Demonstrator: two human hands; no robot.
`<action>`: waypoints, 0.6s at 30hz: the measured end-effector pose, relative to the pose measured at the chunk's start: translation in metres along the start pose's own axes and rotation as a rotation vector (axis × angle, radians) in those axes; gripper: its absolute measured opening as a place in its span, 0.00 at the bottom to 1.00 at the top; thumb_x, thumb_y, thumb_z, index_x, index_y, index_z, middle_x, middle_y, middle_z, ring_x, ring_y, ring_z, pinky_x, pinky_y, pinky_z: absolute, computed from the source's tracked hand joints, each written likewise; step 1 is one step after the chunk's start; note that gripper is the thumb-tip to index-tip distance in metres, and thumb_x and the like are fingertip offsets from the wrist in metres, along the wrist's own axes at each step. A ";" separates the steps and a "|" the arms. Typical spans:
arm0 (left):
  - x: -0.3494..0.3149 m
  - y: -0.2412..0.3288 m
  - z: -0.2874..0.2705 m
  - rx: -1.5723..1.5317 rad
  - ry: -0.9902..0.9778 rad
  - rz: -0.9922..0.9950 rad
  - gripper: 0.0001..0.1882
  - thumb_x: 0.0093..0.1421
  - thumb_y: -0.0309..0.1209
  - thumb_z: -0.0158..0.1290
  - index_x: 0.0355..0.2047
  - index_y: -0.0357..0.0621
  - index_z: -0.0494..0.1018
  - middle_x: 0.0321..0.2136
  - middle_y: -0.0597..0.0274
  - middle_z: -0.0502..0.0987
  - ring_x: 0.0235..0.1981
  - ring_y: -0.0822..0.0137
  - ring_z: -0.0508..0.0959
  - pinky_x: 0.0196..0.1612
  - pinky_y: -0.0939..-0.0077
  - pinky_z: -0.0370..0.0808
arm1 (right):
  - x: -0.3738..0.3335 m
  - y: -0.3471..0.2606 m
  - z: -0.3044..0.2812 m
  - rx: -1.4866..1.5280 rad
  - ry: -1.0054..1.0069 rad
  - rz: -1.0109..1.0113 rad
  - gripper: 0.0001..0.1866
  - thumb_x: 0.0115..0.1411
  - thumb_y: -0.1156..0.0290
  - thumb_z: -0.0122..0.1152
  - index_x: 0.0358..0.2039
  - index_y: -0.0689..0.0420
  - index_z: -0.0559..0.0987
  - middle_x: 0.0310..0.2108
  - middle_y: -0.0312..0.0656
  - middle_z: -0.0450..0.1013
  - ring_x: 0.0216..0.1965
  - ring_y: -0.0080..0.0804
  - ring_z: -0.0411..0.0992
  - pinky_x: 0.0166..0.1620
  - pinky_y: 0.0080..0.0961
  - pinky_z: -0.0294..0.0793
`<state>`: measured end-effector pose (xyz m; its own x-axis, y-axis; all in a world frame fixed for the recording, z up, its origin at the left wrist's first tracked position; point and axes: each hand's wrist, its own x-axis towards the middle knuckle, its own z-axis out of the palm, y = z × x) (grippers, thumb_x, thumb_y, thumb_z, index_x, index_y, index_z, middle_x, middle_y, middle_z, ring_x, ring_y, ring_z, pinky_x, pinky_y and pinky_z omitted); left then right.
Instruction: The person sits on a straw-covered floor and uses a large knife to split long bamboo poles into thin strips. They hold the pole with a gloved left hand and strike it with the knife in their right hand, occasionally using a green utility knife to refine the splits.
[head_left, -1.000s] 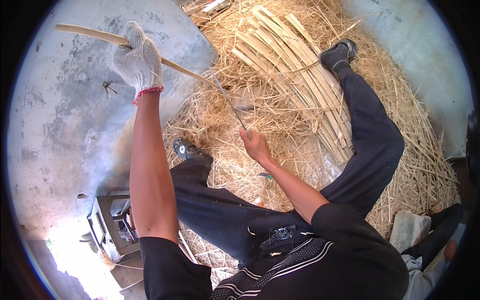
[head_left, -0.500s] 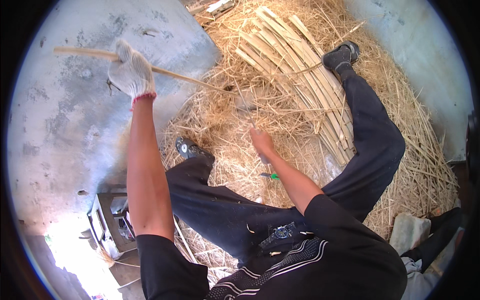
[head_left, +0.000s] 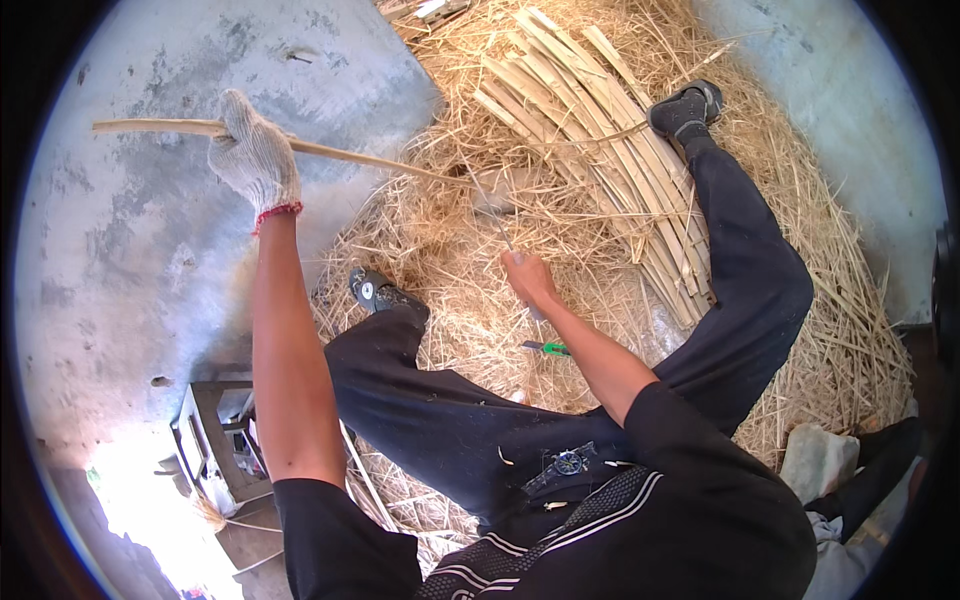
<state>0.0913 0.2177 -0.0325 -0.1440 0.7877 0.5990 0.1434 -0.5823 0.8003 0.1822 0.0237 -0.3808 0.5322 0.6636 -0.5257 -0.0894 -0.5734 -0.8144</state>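
Note:
My left hand (head_left: 252,155), in a white knit glove with a red cuff, is closed around a long thin bamboo strip (head_left: 365,159). One end of the strip sticks out to the left past the glove; from there it runs right and down over the shavings. My bare right hand (head_left: 527,277) grips a knife (head_left: 490,210) by its handle, between my legs. The blade points up and away and meets the strip; whether it cuts in is too small to tell. Just below that hand lies a green utility knife (head_left: 548,348) with its blade out.
A bundle of split bamboo strips (head_left: 610,130) lies at the far right, by my right shoe (head_left: 686,107). Pale shavings (head_left: 450,270) cover the floor. A worn wall (head_left: 130,250) rises at left, with a wooden frame (head_left: 208,440) below. A pale block (head_left: 818,460) sits lower right.
My left hand has shifted slightly left and nearer, carrying the strip along through the blade's spot. My right hand and the knife have stayed almost in place.

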 end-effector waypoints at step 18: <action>0.003 0.000 -0.002 -0.137 -0.134 -0.017 0.29 0.65 0.54 0.51 0.17 0.44 0.66 0.11 0.65 0.66 0.12 0.72 0.68 0.18 0.75 0.69 | -0.020 -0.032 0.009 -0.122 -0.022 -0.320 0.33 0.64 0.43 0.49 0.16 0.62 0.73 0.19 0.50 0.74 0.20 0.39 0.71 0.29 0.42 0.72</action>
<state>0.0886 0.2198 -0.0307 -0.0120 0.8124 0.5830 0.0063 -0.5830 0.8125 0.1663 0.0329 -0.3464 0.4983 0.8288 -0.2544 0.1816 -0.3867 -0.9041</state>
